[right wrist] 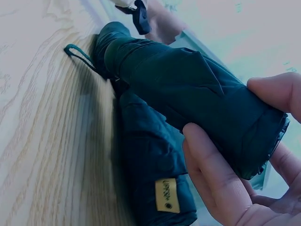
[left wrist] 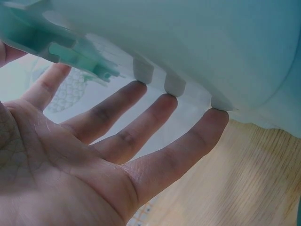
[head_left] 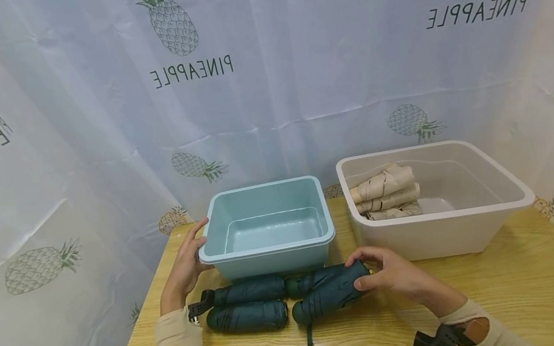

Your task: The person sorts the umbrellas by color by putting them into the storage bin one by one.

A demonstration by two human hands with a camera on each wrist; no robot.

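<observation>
My right hand [head_left: 387,273] grips the wide end of a folded dark green umbrella [head_left: 330,296] between thumb and fingers. Its rounded handle end points left, and a wrist cord hangs from it. Behind it, partly covered, lies a similar folded umbrella [head_left: 309,281] bearing a small yellow label in the right wrist view. Two more folded green umbrellas, a rear one [head_left: 251,290] and a front one [head_left: 246,318], lie to the left. With fingers nearly straight, my left hand [head_left: 189,265] touches the outer left side of a light blue plastic bin [head_left: 269,251], whose inside shows bare.
A larger off-white bin [head_left: 445,235] stands to the right on the wooden table [head_left: 548,288], with several beige folded umbrellas [head_left: 385,184] at its left side. Behind the table hangs a pale curtain [head_left: 306,74] printed with pineapples. Both wrists carry black camera mounts.
</observation>
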